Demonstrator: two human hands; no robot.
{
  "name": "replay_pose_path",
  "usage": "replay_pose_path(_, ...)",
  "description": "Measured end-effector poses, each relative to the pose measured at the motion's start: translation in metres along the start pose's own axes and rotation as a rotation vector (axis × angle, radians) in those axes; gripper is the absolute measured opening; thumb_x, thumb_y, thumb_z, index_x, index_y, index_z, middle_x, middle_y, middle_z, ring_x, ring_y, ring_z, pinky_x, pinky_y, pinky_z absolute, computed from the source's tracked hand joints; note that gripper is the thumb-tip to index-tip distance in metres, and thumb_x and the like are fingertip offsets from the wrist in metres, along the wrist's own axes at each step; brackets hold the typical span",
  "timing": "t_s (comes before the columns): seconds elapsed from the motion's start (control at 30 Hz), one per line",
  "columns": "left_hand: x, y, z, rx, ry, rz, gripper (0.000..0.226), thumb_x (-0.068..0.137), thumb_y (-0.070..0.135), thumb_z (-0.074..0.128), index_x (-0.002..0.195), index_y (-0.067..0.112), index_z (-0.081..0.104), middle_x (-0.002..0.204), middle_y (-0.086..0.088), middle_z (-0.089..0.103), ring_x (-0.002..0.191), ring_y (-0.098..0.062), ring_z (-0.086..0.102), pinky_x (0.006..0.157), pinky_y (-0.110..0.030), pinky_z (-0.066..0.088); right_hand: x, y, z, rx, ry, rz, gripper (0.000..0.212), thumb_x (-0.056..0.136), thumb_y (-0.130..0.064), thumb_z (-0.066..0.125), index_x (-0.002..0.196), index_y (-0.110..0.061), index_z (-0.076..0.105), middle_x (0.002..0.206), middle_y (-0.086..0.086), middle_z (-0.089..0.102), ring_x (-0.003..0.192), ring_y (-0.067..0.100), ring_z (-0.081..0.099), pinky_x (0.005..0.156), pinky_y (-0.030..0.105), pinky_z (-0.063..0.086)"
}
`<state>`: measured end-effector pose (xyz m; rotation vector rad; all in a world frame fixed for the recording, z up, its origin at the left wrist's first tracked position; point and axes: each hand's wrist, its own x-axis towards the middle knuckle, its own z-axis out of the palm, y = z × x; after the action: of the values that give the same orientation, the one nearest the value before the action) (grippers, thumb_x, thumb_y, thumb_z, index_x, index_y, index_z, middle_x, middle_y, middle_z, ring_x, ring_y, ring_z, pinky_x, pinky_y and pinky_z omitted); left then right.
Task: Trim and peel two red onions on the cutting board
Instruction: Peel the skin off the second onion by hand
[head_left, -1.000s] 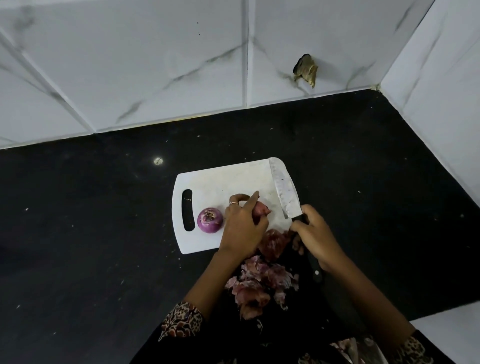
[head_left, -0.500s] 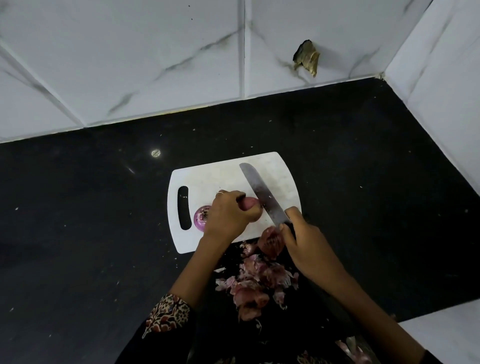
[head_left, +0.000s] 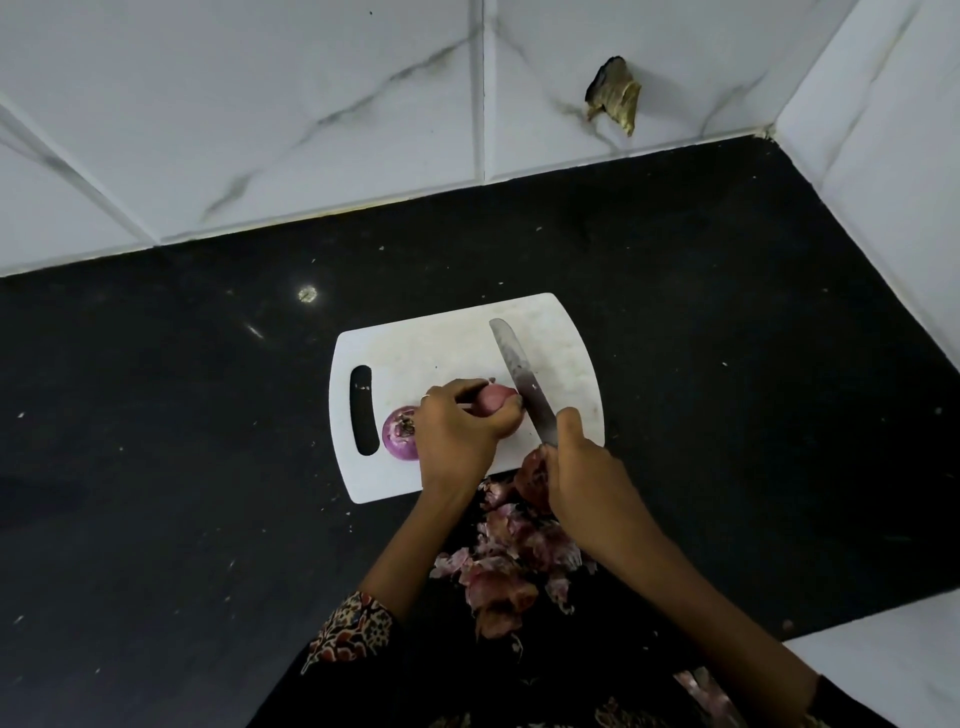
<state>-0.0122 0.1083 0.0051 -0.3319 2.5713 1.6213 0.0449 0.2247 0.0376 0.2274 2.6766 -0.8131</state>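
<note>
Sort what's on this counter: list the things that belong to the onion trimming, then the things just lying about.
Part of the job:
- cutting board
- held onion, gripped by the left hand
- second onion, on the board
- knife, gripped by the right hand
- onion skins, heaped in front of the board

Just lying about:
- brown scrap on the wall tile

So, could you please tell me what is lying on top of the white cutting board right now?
On the cutting board: a trimmed red onion by the handle slot and a second onion gripped by the left hand, with the right hand's knife beside it. The hand hides most of it.
</note>
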Motion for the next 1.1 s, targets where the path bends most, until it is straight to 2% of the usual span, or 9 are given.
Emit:
replay_pose_path(0.13, -0.005, -0.003, 0.004, -0.046, 0.062, -0.017, 0.038, 0.072, 0.026, 0.082, 0.107, 0.013, 0.073, 0.097, 0.004, 0.072, 0.084, -0.002, 0.067, 0.074, -0.014, 0.054, 0.009, -0.007, 0.001, -0.015, -0.008, 0.008, 0.015, 0.102, -0.019, 0.034, 0.115, -0.013, 0.03, 0.074, 0.0, 0.048, 0.061, 0.019, 0.045, 0.05, 0.031, 0.029)
replay_pose_path(0.23, -0.008, -0.003, 0.009, -0.039, 0.108, -0.027, 0.039, 0.073, 0.024, 0.081, 0.109, 0.014, 0.072, 0.102, 0.002, 0.072, 0.086, -0.005, 0.066, 0.074, -0.015, 0.054, 0.006, -0.009, -0.001, -0.035, -0.048, 0.031, 0.017, 0.102, -0.018, 0.034, 0.117, -0.014, 0.028, 0.087, 0.009, 0.058, 0.068, 0.022, 0.048, 0.058, 0.034, 0.033)
replay_pose_path(0.33, -0.013, 0.0, 0.012, -0.053, 0.152, -0.051, 0.039, 0.075, 0.022, 0.08, 0.112, 0.015, 0.071, 0.1, 0.006, 0.069, 0.086, -0.007, 0.065, 0.074, -0.015, 0.054, -0.007, -0.009, -0.001, -0.028, -0.071, 0.055, 0.014, 0.102, -0.017, 0.032, 0.114, -0.014, 0.027, 0.084, 0.005, 0.053, 0.07, 0.022, 0.05, 0.06, 0.034, 0.035)
replay_pose_path(0.5, -0.018, 0.002, 0.014, -0.05, 0.172, -0.077, 0.04, 0.074, 0.023, 0.08, 0.112, 0.017, 0.071, 0.097, 0.009, 0.068, 0.085, -0.005, 0.064, 0.069, -0.007, 0.047, 0.008, -0.013, 0.006, -0.031, -0.03, 0.061, 0.02, 0.101, -0.016, 0.033, 0.12, -0.014, 0.027, 0.095, 0.011, 0.06, 0.075, 0.025, 0.055, 0.06, 0.034, 0.036)
replay_pose_path(0.63, -0.02, 0.002, 0.016, -0.068, 0.195, -0.097, 0.041, 0.073, 0.021, 0.081, 0.112, 0.018, 0.07, 0.099, 0.006, 0.069, 0.084, -0.006, 0.063, 0.071, -0.012, 0.048, 0.007, -0.013, 0.009, -0.058, -0.038, 0.071, 0.021, 0.1, -0.017, 0.033, 0.12, -0.015, 0.027, 0.099, 0.012, 0.06, 0.083, 0.028, 0.058, 0.062, 0.035, 0.036)
replay_pose_path(0.73, -0.022, 0.002, 0.018, -0.074, 0.225, -0.099, 0.04, 0.073, 0.023, 0.082, 0.112, 0.02, 0.07, 0.1, 0.006, 0.068, 0.085, -0.006, 0.061, 0.071, -0.012, 0.048, -0.012, -0.011, 0.009, -0.032, -0.069, 0.093, 0.013, 0.1, -0.019, 0.031, 0.111, -0.019, 0.025, 0.104, 0.009, 0.057, 0.088, 0.028, 0.058, 0.066, 0.036, 0.038)
replay_pose_path(0.83, -0.022, 0.001, 0.019, -0.084, 0.232, -0.106, 0.039, 0.073, 0.025, 0.082, 0.11, 0.022, 0.07, 0.101, 0.005, 0.071, 0.086, -0.008, 0.064, 0.077, -0.023, 0.054, -0.001, -0.014, 0.009, -0.021, -0.046, 0.068, 0.015, 0.1, -0.017, 0.031, 0.114, -0.016, 0.027, 0.102, 0.012, 0.06, 0.088, 0.03, 0.059, 0.065, 0.036, 0.037)
replay_pose_path(0.93, -0.024, 0.001, 0.02, -0.091, 0.239, -0.108, 0.039, 0.072, 0.026, 0.082, 0.11, 0.024, 0.07, 0.1, 0.004, 0.071, 0.088, -0.009, 0.066, 0.079, -0.028, 0.056, 0.009, -0.015, 0.009, 0.001, -0.045, 0.057, 0.019, 0.1, -0.016, 0.031, 0.119, -0.013, 0.028, 0.104, 0.016, 0.06, 0.09, 0.032, 0.059, 0.065, 0.035, 0.034)
replay_pose_path(1.1, -0.026, -0.002, 0.023, -0.116, 0.247, -0.124, 0.04, 0.074, 0.025, 0.082, 0.112, 0.022, 0.069, 0.104, 0.007, 0.068, 0.09, -0.007, 0.062, 0.078, -0.018, 0.05, -0.018, -0.003, 0.024, -0.002, -0.115, 0.113, 0.014, 0.099, -0.02, 0.032, 0.111, -0.017, 0.025, 0.121, 0.014, 0.048, 0.097, 0.036, 0.056, 0.072, 0.038, 0.038)
